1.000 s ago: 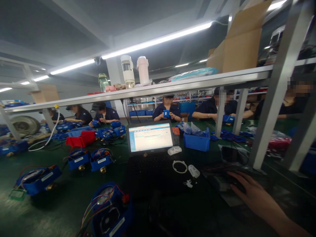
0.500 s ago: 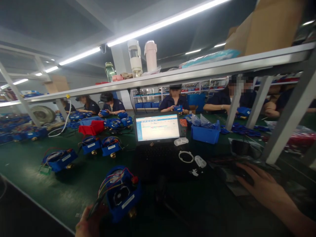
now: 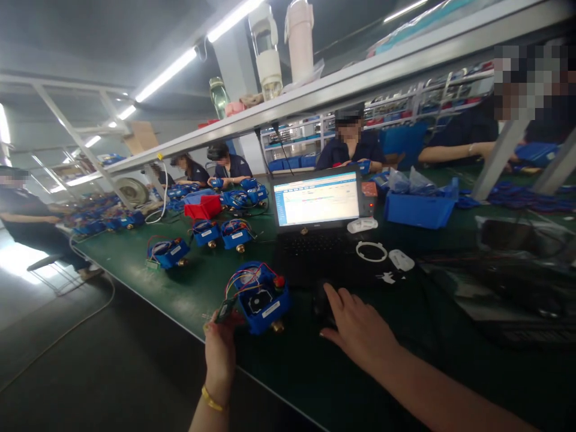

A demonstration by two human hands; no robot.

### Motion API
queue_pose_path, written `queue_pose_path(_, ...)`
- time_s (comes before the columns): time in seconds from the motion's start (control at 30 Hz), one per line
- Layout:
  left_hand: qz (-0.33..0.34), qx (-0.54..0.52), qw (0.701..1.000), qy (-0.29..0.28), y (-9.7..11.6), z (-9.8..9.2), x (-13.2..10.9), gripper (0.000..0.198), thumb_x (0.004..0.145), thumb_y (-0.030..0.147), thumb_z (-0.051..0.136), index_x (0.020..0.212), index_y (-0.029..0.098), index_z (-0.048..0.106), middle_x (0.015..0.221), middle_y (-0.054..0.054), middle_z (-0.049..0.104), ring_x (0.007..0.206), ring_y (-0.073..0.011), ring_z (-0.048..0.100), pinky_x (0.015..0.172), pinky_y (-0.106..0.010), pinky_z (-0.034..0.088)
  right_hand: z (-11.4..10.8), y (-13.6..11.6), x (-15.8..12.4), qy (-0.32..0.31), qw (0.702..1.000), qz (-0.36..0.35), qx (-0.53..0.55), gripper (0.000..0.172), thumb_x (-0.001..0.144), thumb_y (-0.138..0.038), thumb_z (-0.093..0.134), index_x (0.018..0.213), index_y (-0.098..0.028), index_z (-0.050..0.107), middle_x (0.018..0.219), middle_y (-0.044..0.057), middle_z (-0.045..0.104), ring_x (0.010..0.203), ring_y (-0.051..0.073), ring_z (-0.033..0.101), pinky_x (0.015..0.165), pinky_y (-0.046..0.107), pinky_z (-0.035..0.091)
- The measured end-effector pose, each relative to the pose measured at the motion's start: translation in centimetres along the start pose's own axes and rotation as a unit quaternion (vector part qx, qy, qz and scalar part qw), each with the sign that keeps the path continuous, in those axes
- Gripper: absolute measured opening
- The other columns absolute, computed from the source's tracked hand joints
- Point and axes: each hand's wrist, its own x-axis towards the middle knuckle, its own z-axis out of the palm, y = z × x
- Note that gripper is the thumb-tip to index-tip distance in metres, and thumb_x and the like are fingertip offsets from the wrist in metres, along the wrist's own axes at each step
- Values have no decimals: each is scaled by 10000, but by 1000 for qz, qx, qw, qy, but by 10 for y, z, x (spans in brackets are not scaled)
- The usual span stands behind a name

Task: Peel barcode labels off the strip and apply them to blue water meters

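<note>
My left hand pinches a small green circuit board near the table's front edge. Colored wires run from this board into an uncapped blue meter housing with a brass fitting and a white label. Right of the housing, my right hand has its fingers and thumb around a black handheld scanner, dark and partly hidden. Behind both hands stands an open laptop with a lit screen. A white ring and white plastic pieces lie on its right side.
More blue housings sit at the left, before a red bin. A blue bin holds bagged parts. A mouse and keyboard lie at the right. A metal shelf crosses overhead; several co-workers sit beyond.
My right hand has left the mouse at the right and moved left onto the scanner. The view has swung right and tilted; my left hand still has the board.
</note>
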Motion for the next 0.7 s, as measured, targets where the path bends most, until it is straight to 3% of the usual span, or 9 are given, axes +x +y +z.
queue_pose_path(0.1, 0, -3, 1000, -8, -1, -1, 1, 676, 544, 784, 617, 808, 162, 631, 737, -79, 650, 683, -234, 585, 658, -360, 492, -5, 10, 3, -32, 999, 38, 18, 799, 818, -214, 600, 1471, -79, 161, 1137, 182, 586, 933, 273, 615, 800, 408, 518)
queue_pose_path(0.2, 4, -10, 1000, -7, -2, -1, 0, 652, 569, 759, 625, 812, 154, 626, 744, -81, 645, 689, -236, 581, 667, -367, 490, -11, 15, -15, -32, 997, 19, 64, 782, 812, -167, 536, 1475, -76, 131, 1150, 173, 591, 942, 258, 615, 825, 393, 508)
queue_pose_path(0.37, -1, -22, 1000, 8, -3, -2, -1, 641, 555, 728, 663, 818, 145, 630, 751, -89, 655, 688, -238, 595, 661, -367, 490, -5, 5, -51, 28, 960, -222, 169, 970, 690, -170, 568, 1485, -161, 12, 1097, 98, 636, 872, 223, 624, 765, 325, 517)
queue_pose_path(0.43, -3, -23, 1000, 19, -4, -2, -1, 641, 544, 723, 671, 818, 144, 634, 746, -89, 659, 687, -238, 599, 655, -364, 491, 3, 1, -56, 62, 942, -280, 175, 1082, 632, -147, 607, 1475, -179, -70, 1065, 78, 654, 804, 212, 632, 729, 306, 513)
queue_pose_path(0.57, -1, -19, 999, 28, -4, -2, -2, 642, 545, 721, 666, 806, 135, 633, 740, -96, 655, 683, -243, 601, 648, -374, 490, 12, -1, -53, 79, 934, -302, 175, 1180, 594, -126, 656, 1459, -174, -146, 1023, 70, 672, 752, 215, 645, 670, 285, 501)
queue_pose_path(0.7, -15, -18, 999, 36, -3, -3, -2, 674, 515, 744, 668, 810, 138, 634, 758, -100, 672, 701, -245, 609, 673, -370, 501, 7, 0, -50, 38, 942, -280, 181, 1134, 577, -138, 684, 1472, -150, -11, 975, 63, 686, 692, 212, 645, 581, 262, 485)
